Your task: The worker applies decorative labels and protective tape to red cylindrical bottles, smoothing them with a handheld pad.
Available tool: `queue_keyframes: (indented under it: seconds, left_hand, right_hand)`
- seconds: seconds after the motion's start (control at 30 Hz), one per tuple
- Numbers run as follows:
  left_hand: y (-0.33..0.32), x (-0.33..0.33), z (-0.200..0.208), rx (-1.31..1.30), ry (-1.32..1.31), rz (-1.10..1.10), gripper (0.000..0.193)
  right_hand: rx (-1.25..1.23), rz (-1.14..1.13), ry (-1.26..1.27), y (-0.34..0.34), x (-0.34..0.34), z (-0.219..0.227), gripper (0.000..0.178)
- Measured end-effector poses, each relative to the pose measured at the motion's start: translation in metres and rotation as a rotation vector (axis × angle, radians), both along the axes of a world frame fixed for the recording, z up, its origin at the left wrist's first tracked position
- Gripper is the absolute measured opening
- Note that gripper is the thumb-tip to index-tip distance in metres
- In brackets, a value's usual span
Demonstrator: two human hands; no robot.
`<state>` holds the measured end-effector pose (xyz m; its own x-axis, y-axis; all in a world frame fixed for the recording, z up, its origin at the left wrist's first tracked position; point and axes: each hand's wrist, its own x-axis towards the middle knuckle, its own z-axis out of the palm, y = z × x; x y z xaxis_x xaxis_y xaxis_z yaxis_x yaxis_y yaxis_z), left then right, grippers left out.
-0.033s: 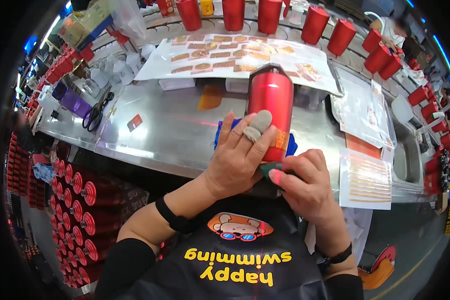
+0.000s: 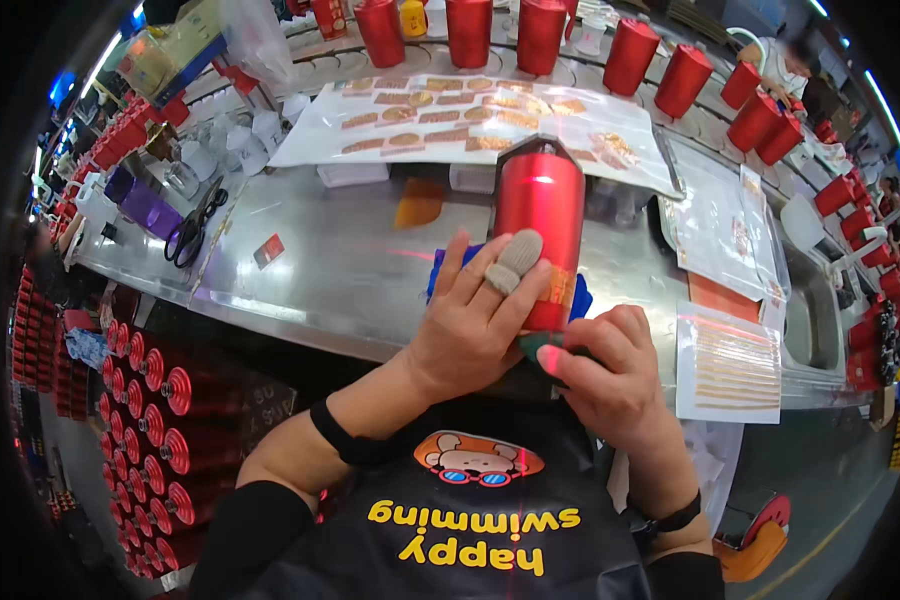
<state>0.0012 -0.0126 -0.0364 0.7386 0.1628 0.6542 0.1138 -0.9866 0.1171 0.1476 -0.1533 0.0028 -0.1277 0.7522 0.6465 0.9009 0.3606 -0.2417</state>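
A shiny red metal canister (image 2: pixel 540 205) lies with its near end toward me, against a dark angular holder (image 2: pixel 510 148) and over blue cloth (image 2: pixel 582 296). Around its near part runs a gold patterned label (image 2: pixel 558 290). My left hand (image 2: pixel 460 335) grips the canister from the left and above; one finger wears a grey-beige knitted finger cover (image 2: pixel 516 260). At the canister's near end, my right hand (image 2: pixel 612 375) is closed, pinching a small dark green flat piece (image 2: pixel 540 346) against the edge by the label. Most of that piece is hidden by the fingers.
A white sheet of gold stickers (image 2: pixel 430 115) lies beyond the canister. Black scissors (image 2: pixel 195 225) and a purple container (image 2: pixel 145 200) are on the left. A sheet of gold strips (image 2: pixel 730 360) lies right, near a sink (image 2: pixel 810 345). Red canisters (image 2: pixel 378 35) stand along the back.
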Motion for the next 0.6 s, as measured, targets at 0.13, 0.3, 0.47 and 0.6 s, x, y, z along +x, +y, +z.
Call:
queue_keyframes:
  seconds: [0.13,0.3,0.47,0.6]
  left_hand:
    - [0.005,-0.012,-0.023,-0.333,-0.133,-0.068,0.076]
    - [-0.006,-0.004,0.006,-0.186,0.020,0.056,0.078]
    - [0.006,-0.007,-0.021,-0.281,-0.081,-0.099,0.077]
    - [0.000,-0.007,0.000,-0.276,-0.036,-0.024,0.082]
  right_hand:
    - [-0.014,0.010,0.050,-0.001,-0.001,-0.007,0.024]
    - [-0.025,0.022,0.073,-0.005,0.005,-0.009,0.028]
    - [-0.013,0.010,0.117,-0.004,0.008,-0.015,0.032]
    - [-0.035,0.019,0.138,-0.005,0.014,-0.018,0.033]
